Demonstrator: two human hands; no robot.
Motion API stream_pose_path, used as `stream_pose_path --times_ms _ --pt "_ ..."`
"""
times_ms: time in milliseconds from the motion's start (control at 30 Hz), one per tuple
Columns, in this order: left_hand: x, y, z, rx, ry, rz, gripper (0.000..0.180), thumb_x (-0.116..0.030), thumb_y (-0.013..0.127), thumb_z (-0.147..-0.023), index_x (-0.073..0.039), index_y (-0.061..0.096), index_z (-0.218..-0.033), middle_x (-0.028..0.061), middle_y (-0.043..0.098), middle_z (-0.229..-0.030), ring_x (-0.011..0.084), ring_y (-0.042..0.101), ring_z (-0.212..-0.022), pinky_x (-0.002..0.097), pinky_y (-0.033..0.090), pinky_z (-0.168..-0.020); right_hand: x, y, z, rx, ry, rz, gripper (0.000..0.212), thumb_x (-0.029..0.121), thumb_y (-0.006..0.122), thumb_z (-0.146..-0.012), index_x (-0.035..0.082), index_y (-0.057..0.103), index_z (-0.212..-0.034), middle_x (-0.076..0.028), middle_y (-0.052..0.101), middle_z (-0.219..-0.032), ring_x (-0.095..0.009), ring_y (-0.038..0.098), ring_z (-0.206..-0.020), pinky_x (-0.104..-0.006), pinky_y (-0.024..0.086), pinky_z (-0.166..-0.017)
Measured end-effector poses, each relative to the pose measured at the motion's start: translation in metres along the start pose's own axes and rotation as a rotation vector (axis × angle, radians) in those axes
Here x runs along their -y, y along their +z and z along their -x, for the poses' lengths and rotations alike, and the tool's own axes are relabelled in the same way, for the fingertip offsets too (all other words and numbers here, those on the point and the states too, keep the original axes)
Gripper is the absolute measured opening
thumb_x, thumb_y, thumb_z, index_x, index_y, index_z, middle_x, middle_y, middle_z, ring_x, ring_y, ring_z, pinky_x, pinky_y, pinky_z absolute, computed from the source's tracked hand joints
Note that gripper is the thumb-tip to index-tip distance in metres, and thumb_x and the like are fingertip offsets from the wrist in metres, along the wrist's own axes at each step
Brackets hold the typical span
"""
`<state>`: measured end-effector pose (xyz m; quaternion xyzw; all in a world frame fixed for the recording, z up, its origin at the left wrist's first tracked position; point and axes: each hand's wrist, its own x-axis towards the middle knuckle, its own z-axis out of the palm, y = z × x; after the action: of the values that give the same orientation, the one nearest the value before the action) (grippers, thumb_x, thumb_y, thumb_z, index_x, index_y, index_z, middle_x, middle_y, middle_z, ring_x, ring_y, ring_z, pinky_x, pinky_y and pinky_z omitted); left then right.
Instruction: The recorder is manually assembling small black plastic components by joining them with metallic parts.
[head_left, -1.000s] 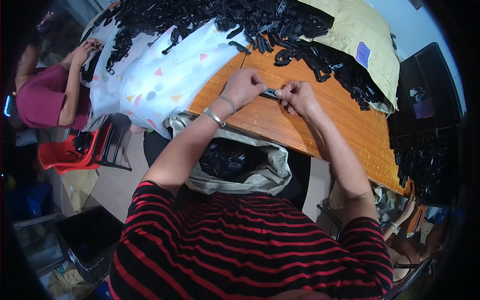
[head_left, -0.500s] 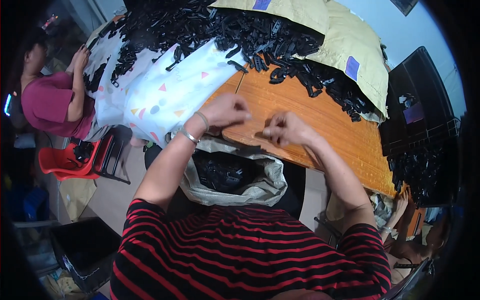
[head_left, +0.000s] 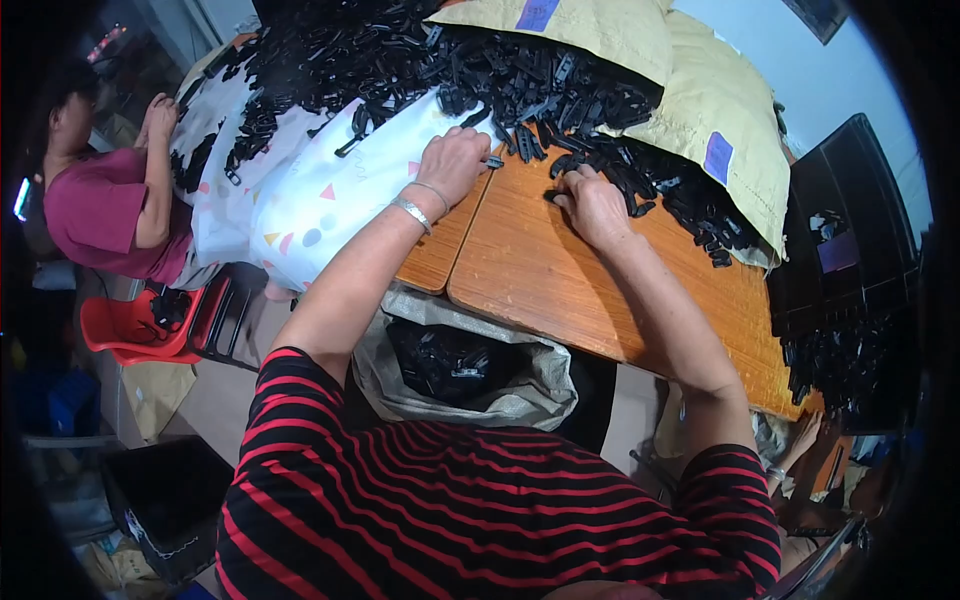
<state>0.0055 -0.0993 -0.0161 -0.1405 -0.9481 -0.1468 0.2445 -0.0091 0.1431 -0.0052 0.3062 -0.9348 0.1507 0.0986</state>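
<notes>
Wooden worktop (head_left: 520,258): picking appears in hand. Left hand (head_left: 453,166) clamps a black part (head_left: 494,162); right hand (head_left: 600,210), grip indeterminable, touches the far pile (head_left: 545,85); separating one piece seems called for.

On the surface (head_left: 540,260) before me lie the parts (head_left: 330,60), those at left partly over a cloth (head_left: 340,195); bags (head_left: 725,95) lie beyond, rightward. My sack (head_left: 440,405) sits nearer me.
</notes>
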Motion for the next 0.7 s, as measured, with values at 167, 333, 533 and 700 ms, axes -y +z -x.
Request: stream_pose_path --times_ms 167,333,533,700 --pt "-0.017 -0.012 0.003 0.066 -0.082 0.126 0.018 -0.014 0.073 -0.072 -0.007 0.058 -0.080 0.0077 0.062 -0.079 0.0292 0.061 -0.079 0.0381 0.047 -0.068 0.012 0.004 0.011 0.072 -0.026 -0.191 0.018 0.020 0.067 -0.081 0.005 0.065 -0.089 -0.018 0.061 -0.086 -0.038 0.060 -0.080 -0.0441 0.048 -0.071" --pt "-0.059 -0.028 -0.002 0.112 -0.114 0.307 0.027 -0.015 0.074 -0.072 -0.006 0.056 -0.089 0.0102 0.067 -0.084 0.0305 0.064 -0.079 0.0376 0.050 -0.068 0.014 -0.014 0.006 0.111 0.334 -0.748 0.030 0.026 0.061 -0.090 -0.001 0.061 -0.101 -0.010 0.061 -0.071 -0.019 0.059 -0.054 -0.0323 0.048 -0.050" --pt "-0.079 -0.015 -0.004 0.056 -0.048 0.672 0.026 -0.012 0.073 -0.076 -0.004 0.058 -0.096 0.0062 0.066 -0.077 0.0189 0.065 -0.074 0.0286 0.052 -0.069 0.012 -0.024 0.015 0.106 0.424 -1.063 0.015 0.016 0.058 -0.092 0.001 0.059 -0.088 -0.002 0.057 -0.065 -0.006 0.050 -0.046 -0.0206 0.038 -0.041" --pt "-0.068 0.003 0.010 0.276 -0.435 1.108 0.021 -0.014 0.073 -0.076 0.001 0.063 -0.087 0.0066 0.065 -0.076 0.0140 0.061 -0.070 0.0270 0.050 -0.065 -0.001 -0.005 0.032 0.128 0.556 -1.181 0.014 0.015 0.061 -0.090 0.002 0.057 -0.084 -0.003 0.060 -0.066 -0.007 0.052 -0.044 -0.0198 0.040 -0.037"
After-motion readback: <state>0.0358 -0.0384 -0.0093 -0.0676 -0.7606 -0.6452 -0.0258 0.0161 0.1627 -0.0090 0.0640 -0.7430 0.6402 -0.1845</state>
